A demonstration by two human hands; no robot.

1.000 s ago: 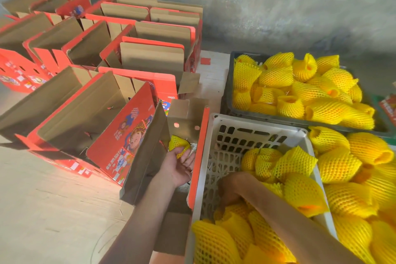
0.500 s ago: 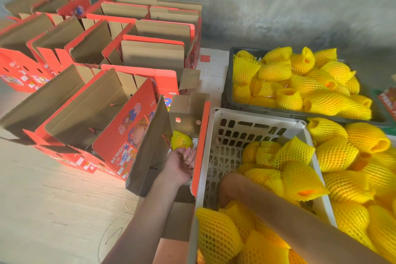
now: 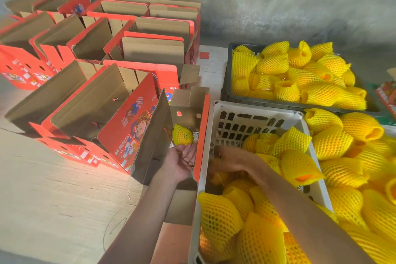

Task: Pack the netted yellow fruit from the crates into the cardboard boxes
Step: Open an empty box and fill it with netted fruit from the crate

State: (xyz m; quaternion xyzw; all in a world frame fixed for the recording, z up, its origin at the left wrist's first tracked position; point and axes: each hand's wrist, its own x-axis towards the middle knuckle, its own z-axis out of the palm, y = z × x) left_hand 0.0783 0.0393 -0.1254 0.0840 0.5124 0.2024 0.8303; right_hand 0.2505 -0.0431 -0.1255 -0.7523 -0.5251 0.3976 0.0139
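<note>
- Left hand (image 3: pixel 182 159) is palm-up inside the near open box (image 3: pixel 202 135), fingers loose and fairly straight; grip wide, nothing pinched. One netted fruit (image 3: pixel 182 135) sits just past the fingertips, touching or nearly so (can't tell which).
- Right hand (image 3: pixel 230 159) is down in the white crate (image 3: pixel 252 111), fingers curled into the pile. It's blurred; can't tell if the grip has closed on a fruit or is only reaching.
- Handling, my read: foam net is soft and springy, so it gives under the fingers and the fruit could slide inside the sleeve. Best to cup the whole body w/ palm and fingers, not tug the loose net end. Looks moderately heavy, prob. bruises if dropped, so set down, don't toss.
- Near box: just that one fruit visible at the far end, flaps standing up.
- White crate: netted fruit heaped along the right and near sides, bare slotted wall at the far left corner.
- Dark crate (image 3: pixel 227 83) behind it: full of netted fruit. More fruit piled right of the white crate (container there not clear).
- Red-and-brown boxes (image 3: pixel 90 100) in rows to the left, open; no fruit visible in them.
</note>
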